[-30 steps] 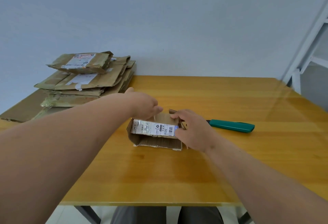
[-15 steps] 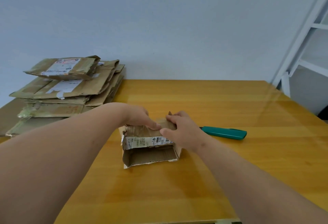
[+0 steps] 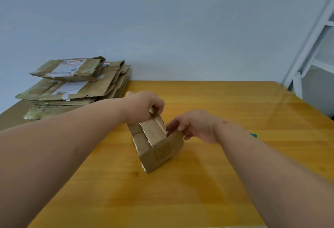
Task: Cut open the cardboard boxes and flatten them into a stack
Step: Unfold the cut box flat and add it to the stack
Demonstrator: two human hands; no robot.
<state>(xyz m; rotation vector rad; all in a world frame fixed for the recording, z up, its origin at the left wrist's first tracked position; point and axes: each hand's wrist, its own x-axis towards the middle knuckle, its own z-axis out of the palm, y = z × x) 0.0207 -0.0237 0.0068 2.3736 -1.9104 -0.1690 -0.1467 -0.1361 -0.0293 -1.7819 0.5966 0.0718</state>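
A small brown cardboard box [image 3: 155, 144], already cut open and creased, sits near the centre of a yellow wooden worktop [image 3: 226, 101]. It is tipped up, with one lower corner toward 6 o'clock close to or touching the wood; contact cannot be confirmed.

The left hand [image 3: 144, 106] pinches the box's top flap at 12 o'clock, fingers curled around the torn edge. The right hand [image 3: 195, 126] grips the side panel at 3 o'clock, fingers curled over its upper rim. The two hands appear to be pulling the walls apart to collapse the box.

At 10 o'clock from the box, well apart, a stack of flattened cartons [image 3: 75, 83] leans unevenly against the pale wall, its top pieces bowed upward. At 3 o'clock, just past the right wrist, a sliver of a green cutter [image 3: 253, 135] shows; the forearm hides the rest.

Likely risks: the worn cardboard may tear along the ragged flap rather than fold at its creases, leaving loose scraps. If any seam is still joined, the box may spring back instead of lying flat. The right forearm, sweeping outward, could knock the cutter, and whether its blade is out cannot be told. Adding another bowed sheet could make the uneven stack slide.
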